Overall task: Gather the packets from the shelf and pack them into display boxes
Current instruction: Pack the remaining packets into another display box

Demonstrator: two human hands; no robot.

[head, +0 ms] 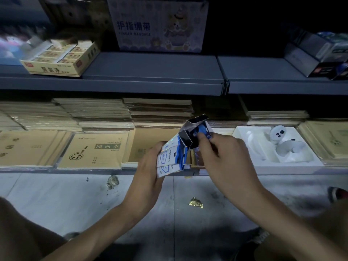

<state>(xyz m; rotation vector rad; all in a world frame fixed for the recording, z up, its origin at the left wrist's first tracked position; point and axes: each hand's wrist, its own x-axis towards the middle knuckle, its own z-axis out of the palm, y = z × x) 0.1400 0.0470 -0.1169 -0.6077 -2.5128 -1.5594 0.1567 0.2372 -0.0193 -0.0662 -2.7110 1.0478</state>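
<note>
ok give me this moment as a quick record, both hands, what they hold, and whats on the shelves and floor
left hand: grips a fanned stack of white-and-blue packets
right hand: holds a dark display box, flaps open, with a blue packet at its mouth
upper shelf: finger bandage carton; open yellow box
lower shelf: drawing books; white tray holding white controllers
floor: gold wrapper

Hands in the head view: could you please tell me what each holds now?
Left hand: grips a stack of white-and-blue flat packets.
Right hand: pinches the open small dark cardboard box.
</note>
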